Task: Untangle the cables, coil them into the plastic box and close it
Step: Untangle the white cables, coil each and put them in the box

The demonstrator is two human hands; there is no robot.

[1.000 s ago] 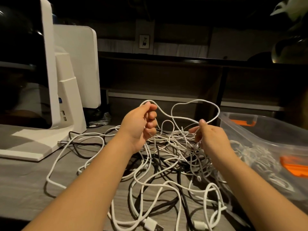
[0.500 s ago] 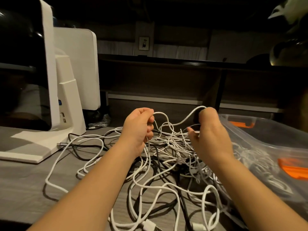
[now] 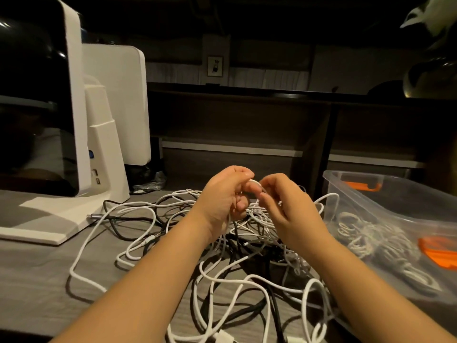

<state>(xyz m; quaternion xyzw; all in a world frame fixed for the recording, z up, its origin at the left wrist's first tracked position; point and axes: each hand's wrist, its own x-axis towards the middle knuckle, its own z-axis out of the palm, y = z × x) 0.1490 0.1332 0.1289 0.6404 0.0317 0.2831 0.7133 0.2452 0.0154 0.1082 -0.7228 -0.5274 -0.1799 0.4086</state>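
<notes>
Hands meet close together above the tangle, almost fingertip to fingertip: the left hand (image 3: 223, 194) has its fingers curled round a white cable (image 3: 252, 181), pinching a short bend of it at the top of its fist, and the right hand (image 3: 284, 206) faces it with thumb and forefinger closed on the same bend from the other side. Below this shared grip, more white strands drop from the left fist and run straight down into the heap of cables (image 3: 247, 268), a loose mass of white and black leads sprawled across the grey wood-grain desk (image 3: 37, 280). Long white loops trail out to the left of the grip, and 1 black lead (image 3: 116, 219) curves away on that side toward the foot of a white monitor stand (image 3: 106, 154). Nearer the person than the grip, 2 white plug ends lie at the bottom edge of the view. Just to the right of the grip sits the clear plastic box (image 3: 371, 191), open, with orange latches (image 3: 363, 185) on its rim and several white coils (image 3: 366, 233) already lying inside it. Whether the pinched cable is free of the others cannot be told, since its lower run disappears into the heap.
</notes>
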